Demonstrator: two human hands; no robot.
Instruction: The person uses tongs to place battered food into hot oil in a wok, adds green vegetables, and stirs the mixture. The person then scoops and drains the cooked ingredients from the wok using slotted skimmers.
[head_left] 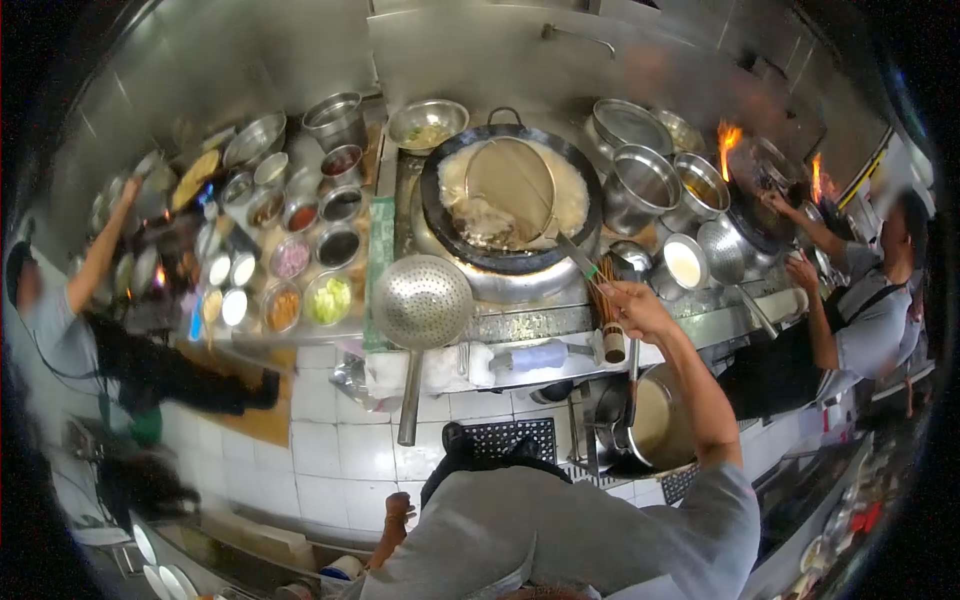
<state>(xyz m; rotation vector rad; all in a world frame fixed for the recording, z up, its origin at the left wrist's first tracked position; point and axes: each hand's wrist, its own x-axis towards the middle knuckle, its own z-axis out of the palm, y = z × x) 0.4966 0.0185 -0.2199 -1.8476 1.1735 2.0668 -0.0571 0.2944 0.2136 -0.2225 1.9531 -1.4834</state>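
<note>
Largest in front of me is a wide dark wok [432, 190] on the range, filled with pale, cloudy liquid [570, 190]. My round mesh strainer [505, 175] lies inside the wok, its disc slanting across the liquid, with pale, soft-looking food [485, 222] at its lower edge; whether that food is on the mesh or beside it, I cannot tell. The strainer's handle [580, 262] slopes out over the near right rim towards me.

I judge the strainer light for its width, with a stiff frame and a thinner mesh that could dent. Lifted with wet food, it would grow front-heavy and try to twist, and the food could slide off if the disc tipped. The handle may be slick with steam or grease. The place to hold is its outer end, well back from the rim and the heat, with the wrist square behind it to stop it rolling.

My right hand [638, 310] does this: fingers and thumb pinch the handle's end, just beside a bundle of thin sticks [606, 320]. My left hand [398, 510] is low by my body, well apart from the wok; it is too small and blurred for me to tell how far its fingers close
</note>
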